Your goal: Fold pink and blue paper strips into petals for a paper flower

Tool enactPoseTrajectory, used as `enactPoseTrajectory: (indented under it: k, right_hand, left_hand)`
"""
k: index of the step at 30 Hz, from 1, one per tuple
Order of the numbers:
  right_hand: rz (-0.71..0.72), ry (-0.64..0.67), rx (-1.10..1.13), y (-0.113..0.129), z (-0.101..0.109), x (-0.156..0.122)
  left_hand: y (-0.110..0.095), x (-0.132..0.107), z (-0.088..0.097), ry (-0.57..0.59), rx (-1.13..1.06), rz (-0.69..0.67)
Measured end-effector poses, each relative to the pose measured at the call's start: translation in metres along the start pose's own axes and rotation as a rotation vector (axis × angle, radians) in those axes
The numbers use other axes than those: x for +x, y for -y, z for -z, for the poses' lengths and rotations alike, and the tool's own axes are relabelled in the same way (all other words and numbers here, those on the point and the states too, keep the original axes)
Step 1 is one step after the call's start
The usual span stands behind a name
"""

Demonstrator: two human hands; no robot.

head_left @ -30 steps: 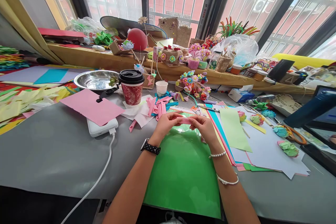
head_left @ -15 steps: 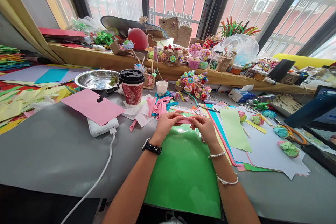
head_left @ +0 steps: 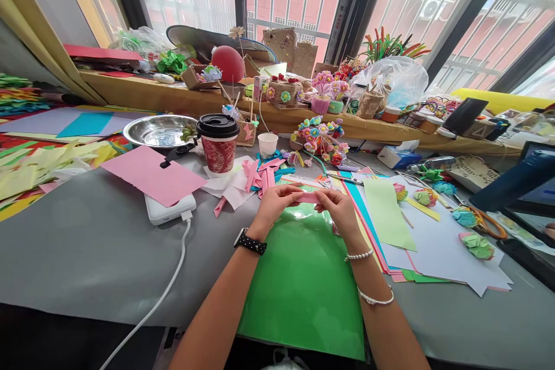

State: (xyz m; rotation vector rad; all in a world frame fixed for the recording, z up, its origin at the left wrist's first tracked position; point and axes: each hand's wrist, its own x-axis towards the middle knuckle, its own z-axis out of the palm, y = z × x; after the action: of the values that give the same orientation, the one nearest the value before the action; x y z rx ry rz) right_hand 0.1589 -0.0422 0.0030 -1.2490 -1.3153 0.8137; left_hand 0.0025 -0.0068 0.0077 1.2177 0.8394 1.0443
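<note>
Between my two hands stretches a narrow pink paper strip (head_left: pixel 307 198), held level above the far end of a glossy green sheet (head_left: pixel 303 283). My left hand (head_left: pixel 277 205) pinches its left end, fingers closed. The right end is pinched by my right hand (head_left: pixel 336 208); the fingertips partly cover the paper. Just beyond and left of my hands lies a pile of pink folded strips (head_left: pixel 264 176), with blue ones among them. A pair of scissors (head_left: pixel 344 178) rests past my right hand.
At left stand a lidded red cup (head_left: pixel 218 147), a metal bowl (head_left: pixel 151 132) and a white power bank (head_left: pixel 170 211) under pink paper (head_left: pixel 151 176). Stacked paper sheets (head_left: pixel 442 243) with paper flowers (head_left: pixel 477 245) lie at right. A crowded shelf (head_left: pixel 173 98) runs along the windows.
Both hands stay in nearly the same place. The pink strip shows slightly more of its face between my fingertips, and the right fingers have shifted a little.
</note>
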Motion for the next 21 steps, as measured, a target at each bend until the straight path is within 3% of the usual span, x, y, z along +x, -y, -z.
enactPoseTrajectory:
  k: [21]
  right_hand:
    - [0.037, 0.017, 0.017, -0.003, -0.0013, 0.0017]
  left_hand:
    - [0.001, 0.0005, 0.0, -0.038, 0.005, 0.02]
